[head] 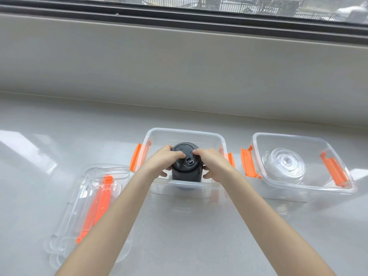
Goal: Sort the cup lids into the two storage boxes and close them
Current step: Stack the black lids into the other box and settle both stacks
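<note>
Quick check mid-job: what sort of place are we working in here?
Probably an indoor counter or wide sill right under a window: a glossy pale worktop runs along the wall, and a railing and street show outside. Nothing marks it clearly as home or workplace.

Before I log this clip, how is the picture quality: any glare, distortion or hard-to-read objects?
Head view: daylight from the window puts bright glare patches on the glossy counter; wide-angle bending curves the sill; the clear lids in the right box nearly vanish against it; the black lid stack held by the left hand and right hand reads sharply.
</note>
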### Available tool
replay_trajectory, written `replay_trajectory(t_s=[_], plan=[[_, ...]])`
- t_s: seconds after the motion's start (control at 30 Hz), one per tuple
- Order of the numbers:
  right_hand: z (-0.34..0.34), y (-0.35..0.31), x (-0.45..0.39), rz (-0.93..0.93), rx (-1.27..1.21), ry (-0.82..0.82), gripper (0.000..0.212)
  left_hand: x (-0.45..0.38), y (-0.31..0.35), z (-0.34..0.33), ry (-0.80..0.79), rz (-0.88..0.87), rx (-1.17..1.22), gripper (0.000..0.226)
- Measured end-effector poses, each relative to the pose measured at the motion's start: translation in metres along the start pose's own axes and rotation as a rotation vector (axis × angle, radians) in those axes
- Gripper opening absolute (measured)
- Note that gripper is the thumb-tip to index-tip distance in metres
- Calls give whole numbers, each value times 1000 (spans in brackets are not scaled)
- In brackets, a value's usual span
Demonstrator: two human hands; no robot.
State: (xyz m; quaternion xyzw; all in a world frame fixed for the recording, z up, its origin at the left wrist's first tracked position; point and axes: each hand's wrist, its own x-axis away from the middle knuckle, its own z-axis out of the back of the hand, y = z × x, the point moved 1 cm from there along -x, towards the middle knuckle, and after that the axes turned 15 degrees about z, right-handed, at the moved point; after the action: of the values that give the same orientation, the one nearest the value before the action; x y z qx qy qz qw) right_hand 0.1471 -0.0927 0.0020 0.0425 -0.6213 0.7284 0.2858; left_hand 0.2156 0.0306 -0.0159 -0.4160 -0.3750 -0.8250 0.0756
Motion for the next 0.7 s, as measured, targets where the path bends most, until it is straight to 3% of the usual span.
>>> replay_trajectory(t_s=[0.43,0.7], plan=[[0,9,-4,-29,-11,-18,17,5,1,-4,19,-9,-40,25],[-2,6,3,-34,-236,65,21,17,1,-6,25,9,-50,28]])
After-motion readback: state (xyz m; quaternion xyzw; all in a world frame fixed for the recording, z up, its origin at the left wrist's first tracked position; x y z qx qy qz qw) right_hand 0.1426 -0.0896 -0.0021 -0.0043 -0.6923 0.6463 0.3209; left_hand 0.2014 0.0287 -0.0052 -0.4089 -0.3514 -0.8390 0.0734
